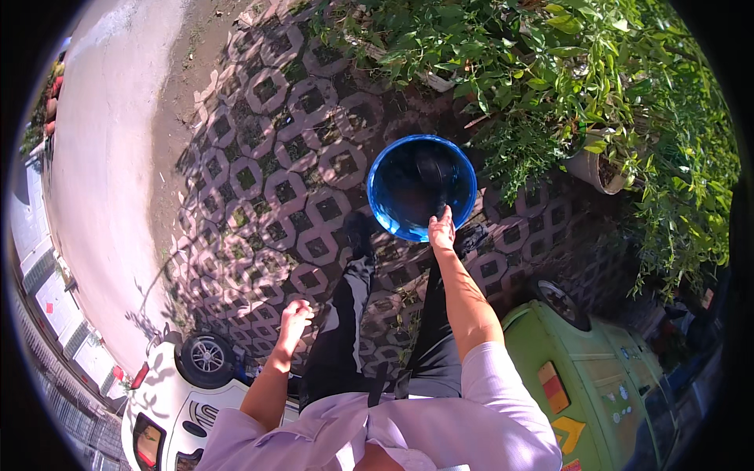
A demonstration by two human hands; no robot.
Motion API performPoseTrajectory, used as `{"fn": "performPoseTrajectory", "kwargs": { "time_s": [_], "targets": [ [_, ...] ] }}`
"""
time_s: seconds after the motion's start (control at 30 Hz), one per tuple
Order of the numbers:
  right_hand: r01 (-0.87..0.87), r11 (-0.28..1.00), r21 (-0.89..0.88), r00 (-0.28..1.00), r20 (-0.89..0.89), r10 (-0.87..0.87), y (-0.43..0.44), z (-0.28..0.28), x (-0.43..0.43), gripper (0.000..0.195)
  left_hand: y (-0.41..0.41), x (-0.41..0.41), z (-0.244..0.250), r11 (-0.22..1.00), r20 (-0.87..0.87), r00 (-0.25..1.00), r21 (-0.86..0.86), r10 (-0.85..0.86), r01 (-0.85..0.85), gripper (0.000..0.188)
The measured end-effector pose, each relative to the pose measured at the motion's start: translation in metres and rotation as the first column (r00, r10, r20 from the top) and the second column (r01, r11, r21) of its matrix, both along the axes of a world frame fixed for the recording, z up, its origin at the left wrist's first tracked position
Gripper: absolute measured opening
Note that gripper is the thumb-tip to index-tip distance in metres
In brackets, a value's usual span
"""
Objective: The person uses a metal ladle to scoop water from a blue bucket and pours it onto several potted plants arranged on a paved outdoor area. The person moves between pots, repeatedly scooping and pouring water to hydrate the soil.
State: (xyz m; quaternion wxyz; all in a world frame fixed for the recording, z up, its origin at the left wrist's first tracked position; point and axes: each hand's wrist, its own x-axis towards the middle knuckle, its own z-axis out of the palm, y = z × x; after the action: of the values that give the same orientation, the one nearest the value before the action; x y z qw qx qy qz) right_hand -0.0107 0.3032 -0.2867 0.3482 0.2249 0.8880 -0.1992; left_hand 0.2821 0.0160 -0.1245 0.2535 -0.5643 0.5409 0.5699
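A round blue plastic bucket [377, 203] stands between and ahead of my feet on the paving. My right hand [443, 231] reaches down to its near rim, with the fingertips over the opening. A dark shape lies inside the bucket by these fingertips; deep shade hides what it is and whether I grip it. My left hand [296, 321] hangs in the air beside my left thigh, fingers loosely curled and nothing seen in it.
Openwork paving blocks [280, 191] cover the ground. Leafy bushes [530, 76] and a plant pot [595, 171] border the right. A white car [177, 406] is at lower left, a green vehicle [565, 377] at lower right. A pale concrete road [112, 147] runs along the left.
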Motion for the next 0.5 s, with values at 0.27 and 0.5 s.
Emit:
{"fn": "performPoseTrajectory", "kwargs": {
  "time_s": [0.27, 0.5],
  "targets": [
    [0.676, 0.629, -0.384, 0.737, 0.332, -0.589, -0.021, -0.035, -0.003, 0.065, -0.024, 0.049, 0.018, 0.999, 0.072, 0.997, 0.031, 0.024, -0.027, 0.013],
    [0.914, 0.064, -0.4, 0.373, 0.767, -0.522, 0.051, 0.025, -0.013, 0.021, -0.017, 0.029, 0.037, 0.993, 0.014, 1.0, 0.117, 0.019, -0.02, 0.018]
  ]
}}
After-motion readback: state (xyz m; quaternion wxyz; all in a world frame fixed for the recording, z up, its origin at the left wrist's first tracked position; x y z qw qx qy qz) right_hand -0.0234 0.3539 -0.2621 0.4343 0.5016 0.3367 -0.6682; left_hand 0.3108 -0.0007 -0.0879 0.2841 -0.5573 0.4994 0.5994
